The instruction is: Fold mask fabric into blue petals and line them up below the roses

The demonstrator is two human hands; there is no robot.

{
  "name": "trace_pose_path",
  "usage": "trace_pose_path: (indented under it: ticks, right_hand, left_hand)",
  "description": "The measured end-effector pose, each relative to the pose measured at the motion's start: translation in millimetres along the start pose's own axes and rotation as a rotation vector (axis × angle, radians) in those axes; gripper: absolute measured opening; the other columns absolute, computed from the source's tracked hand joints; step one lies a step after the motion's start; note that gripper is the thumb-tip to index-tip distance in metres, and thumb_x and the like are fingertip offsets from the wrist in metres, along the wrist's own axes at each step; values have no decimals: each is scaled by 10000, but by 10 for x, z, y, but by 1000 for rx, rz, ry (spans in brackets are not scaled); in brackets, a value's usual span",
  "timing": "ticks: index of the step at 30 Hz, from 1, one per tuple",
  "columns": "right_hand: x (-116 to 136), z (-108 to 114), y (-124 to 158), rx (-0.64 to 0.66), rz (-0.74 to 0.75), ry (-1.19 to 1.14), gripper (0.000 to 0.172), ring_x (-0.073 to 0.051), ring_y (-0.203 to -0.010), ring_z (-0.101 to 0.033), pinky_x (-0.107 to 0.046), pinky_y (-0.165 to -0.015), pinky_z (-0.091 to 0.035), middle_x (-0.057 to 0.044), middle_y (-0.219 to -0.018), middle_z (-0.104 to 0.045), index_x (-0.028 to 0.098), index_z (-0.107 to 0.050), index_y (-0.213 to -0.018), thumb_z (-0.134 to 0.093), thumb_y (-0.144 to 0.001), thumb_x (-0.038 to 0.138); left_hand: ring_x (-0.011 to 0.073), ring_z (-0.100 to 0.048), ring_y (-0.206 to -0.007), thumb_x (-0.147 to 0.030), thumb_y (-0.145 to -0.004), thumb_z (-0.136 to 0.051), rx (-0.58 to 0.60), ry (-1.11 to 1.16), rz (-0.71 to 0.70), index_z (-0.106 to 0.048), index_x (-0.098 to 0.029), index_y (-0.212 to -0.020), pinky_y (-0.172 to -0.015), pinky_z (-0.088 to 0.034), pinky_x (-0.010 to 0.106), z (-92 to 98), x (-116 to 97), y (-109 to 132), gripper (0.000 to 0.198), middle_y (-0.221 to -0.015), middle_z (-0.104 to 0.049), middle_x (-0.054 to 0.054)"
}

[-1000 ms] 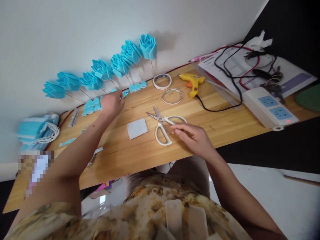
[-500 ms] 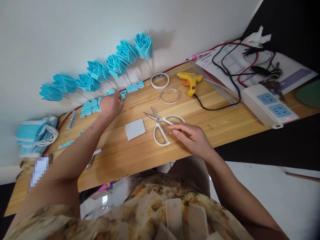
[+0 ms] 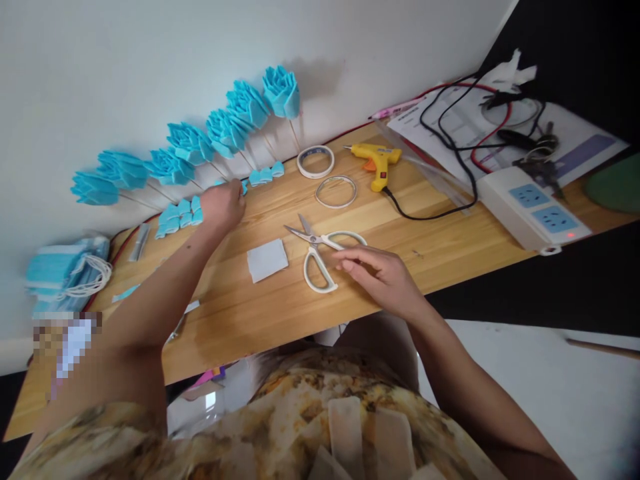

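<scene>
By wall, L hand (image 3: 223, 204) curled on blue pieces (image 3: 180, 213), grip unclear; R hand (image 3: 383, 275) slack by scissors (image 3: 314, 245).

Bright even light, soft shadows, warped edges.

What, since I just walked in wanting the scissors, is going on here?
A person sits at a wooden desk. Their left hand is at the small folded blue pieces below the blue flowers leaning on the wall; their right hand lies open, fingertips at the scissors handle. A glue gun lies beyond.
</scene>
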State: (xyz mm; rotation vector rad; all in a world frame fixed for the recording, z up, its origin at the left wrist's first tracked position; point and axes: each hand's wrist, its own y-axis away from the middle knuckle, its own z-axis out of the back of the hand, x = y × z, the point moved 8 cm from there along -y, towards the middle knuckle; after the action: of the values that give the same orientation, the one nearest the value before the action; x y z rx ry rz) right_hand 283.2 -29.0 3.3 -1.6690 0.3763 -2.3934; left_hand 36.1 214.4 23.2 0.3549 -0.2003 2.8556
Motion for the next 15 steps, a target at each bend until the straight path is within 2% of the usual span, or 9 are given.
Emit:
trace_pose_path:
  ticks: [6, 9, 15]
  right_hand:
    - [21, 3, -6, -2, 1, 2, 186, -164, -856, -771, -285, -802, -596, -6, -954, -816, 255, -774, -1070, -603, -996, 268]
    - [35, 4, -12, -5, 9, -11, 183, -161, -868, -774, -281, -805, -598, -12, -998, -820, 251, -774, -1062, -603, -999, 260]
    - [38, -1, -8, -4, 11, -21, 184, -165, -889, -779, -291, -832, -602, -17, -1025, -824, 247, -775, -1070, -605, -998, 257]
  left_hand:
    - [359, -708, -1033, -298, -927, -479, -14, 6, -9, -720, -236, -1160, -739, -482, 394, 16, 90, 6, 342, -1093, -771, 160]
    - [377, -709, -1052, -300, -922, -482, -11, 15, 0, -716, -232, -1213, -738, -486, 403, 10, 121, -4, 380, -1107, -772, 165]
    - [366, -697, -1134, -315, -964, -419, 1, 31, -15, -718, -209, -1236, -821, -496, 401, -38, 31, -5, 418, -1187, -763, 171]
